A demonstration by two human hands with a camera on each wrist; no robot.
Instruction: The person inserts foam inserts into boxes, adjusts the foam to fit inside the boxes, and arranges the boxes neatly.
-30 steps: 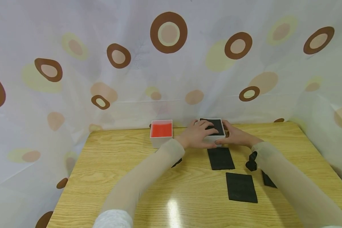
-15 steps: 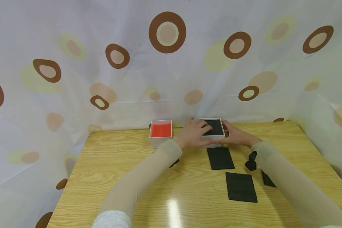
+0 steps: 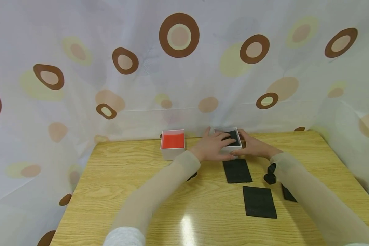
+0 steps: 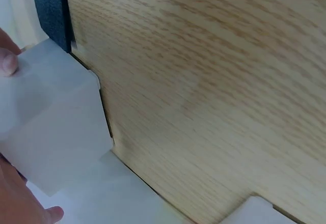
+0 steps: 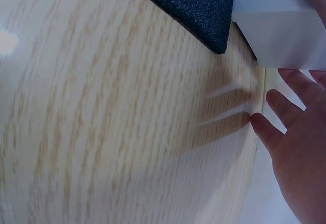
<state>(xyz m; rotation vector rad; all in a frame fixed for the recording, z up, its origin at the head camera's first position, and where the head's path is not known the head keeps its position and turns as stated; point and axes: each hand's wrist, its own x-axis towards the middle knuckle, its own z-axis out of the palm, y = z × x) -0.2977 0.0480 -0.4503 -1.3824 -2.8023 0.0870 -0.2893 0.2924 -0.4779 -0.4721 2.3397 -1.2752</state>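
A white box (image 3: 227,149) stands at the back of the table with black foam (image 3: 233,134) inside it. My left hand (image 3: 213,146) reaches over its left side, fingers spread and resting on the foam. On the opposite side my right hand (image 3: 254,145) holds the box, thumb at the front corner and fingers along the right wall. The right wrist view shows those fingers (image 5: 300,86) against the box's side. In the left wrist view the box wall (image 4: 56,127) fills the lower left, with part of my left hand (image 4: 20,196) beside it.
A second white box (image 3: 173,154) with a red top surface stands to the left. Black foam squares lie on the wooden table (image 3: 126,177): one in front of the box (image 3: 237,171), another nearer me (image 3: 259,202), a third partly under my right sleeve. A patterned curtain (image 3: 184,85) hangs behind.
My left hand's fingers have shifted over the foam, back left and then right again. The foam now sits lower and tilted inside the box. My right hand keeps its hold.
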